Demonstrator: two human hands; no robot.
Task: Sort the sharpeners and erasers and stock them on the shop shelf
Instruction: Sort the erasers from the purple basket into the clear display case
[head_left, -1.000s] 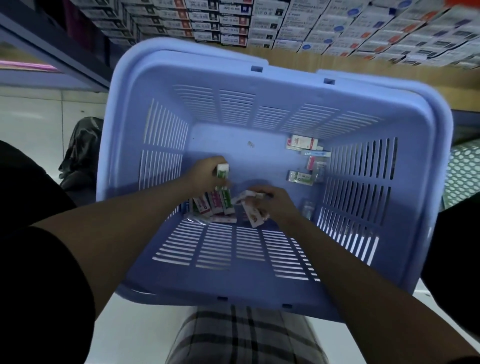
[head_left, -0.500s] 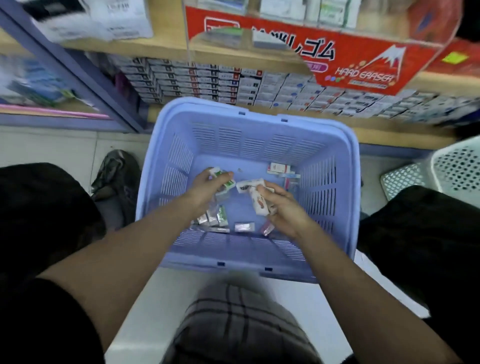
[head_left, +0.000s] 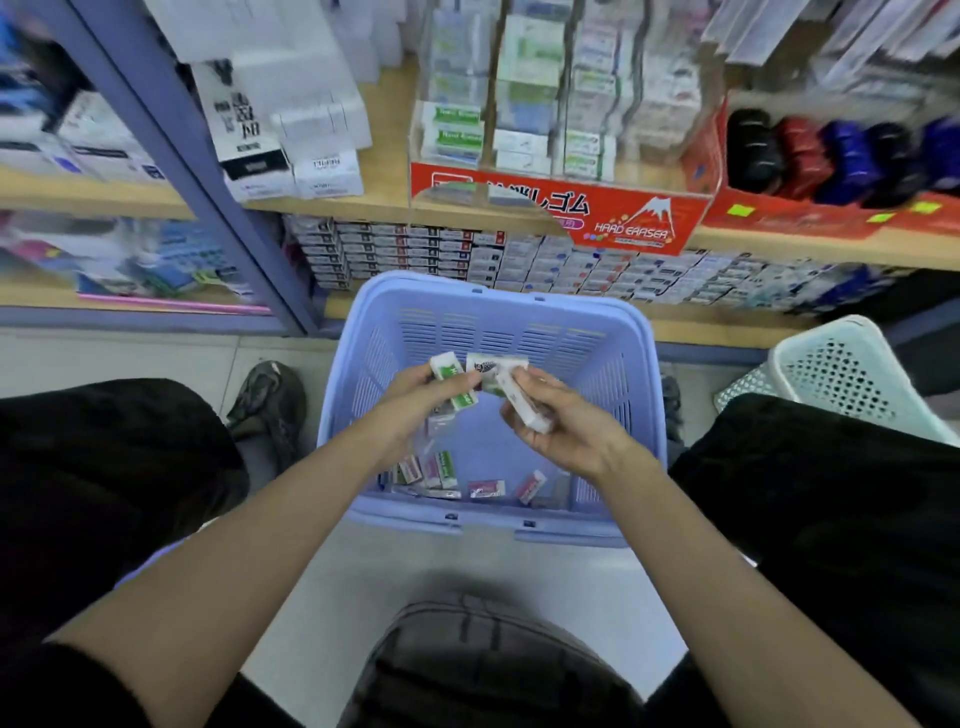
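A lilac plastic basket (head_left: 644, 415) stands on the floor before the shelf. Above its middle, my left hand (head_left: 421, 400) grips a white eraser with a green sleeve (head_left: 452, 379). Close beside it, my right hand (head_left: 561, 426) holds a few white erasers (head_left: 519, 400), their ends nearly touching the left one. Several more small erasers (head_left: 441, 473) lie loose on the basket floor near its front wall. On the shelf stands a red eraser display box (head_left: 561, 213) with upright rows of erasers.
A red tray of dark, red and blue round items (head_left: 831, 156) sits at the shelf's right. Rows of small white boxes (head_left: 467, 254) fill the lower shelf. A white perforated basket (head_left: 852, 374) stands at the right. A blue shelf post (head_left: 171, 156) rises at the left.
Both hands have risen from the basket floor with erasers in them. The view has tilted up, so the basket looks smaller and the upper shelf has come into sight.
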